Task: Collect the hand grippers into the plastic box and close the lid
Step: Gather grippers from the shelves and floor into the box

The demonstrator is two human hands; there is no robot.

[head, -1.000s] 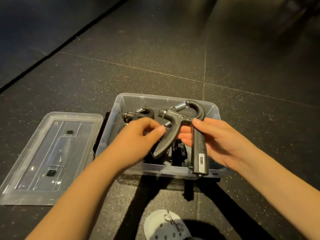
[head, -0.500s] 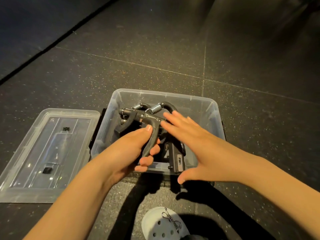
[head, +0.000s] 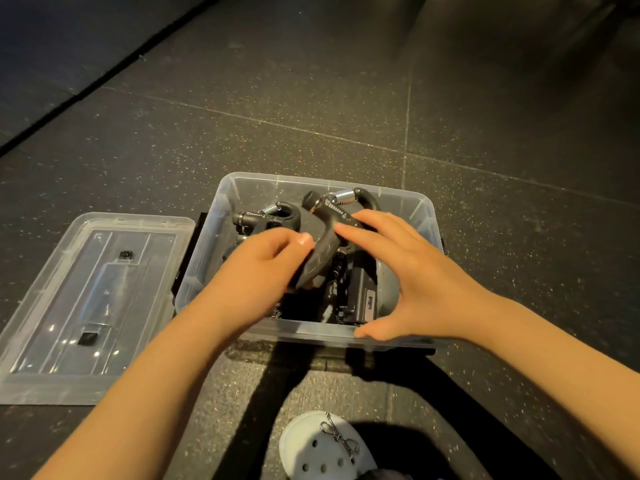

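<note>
Left hand (head: pixel 259 271) curls round one handle of top hand gripper (head: pixel 320 252), thumb lying on it. Right hand (head: pixel 412 271) is flat, fingers straight and spread, resting on same gripper; its thumb is at near rim of plastic box (head: pixel 311 332). Gripper sits inside box, above second hand gripper (head: pixel 273 218) and others. Clear lid (head: pixel 86 306) lies on dark floor (head: pixel 485 133), just left of box. White clog (head: pixel 322 452) shows at bottom.

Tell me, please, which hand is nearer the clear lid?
Left. The left hand is over the box beside the lid; the right hand is farther right, across the box.
</note>
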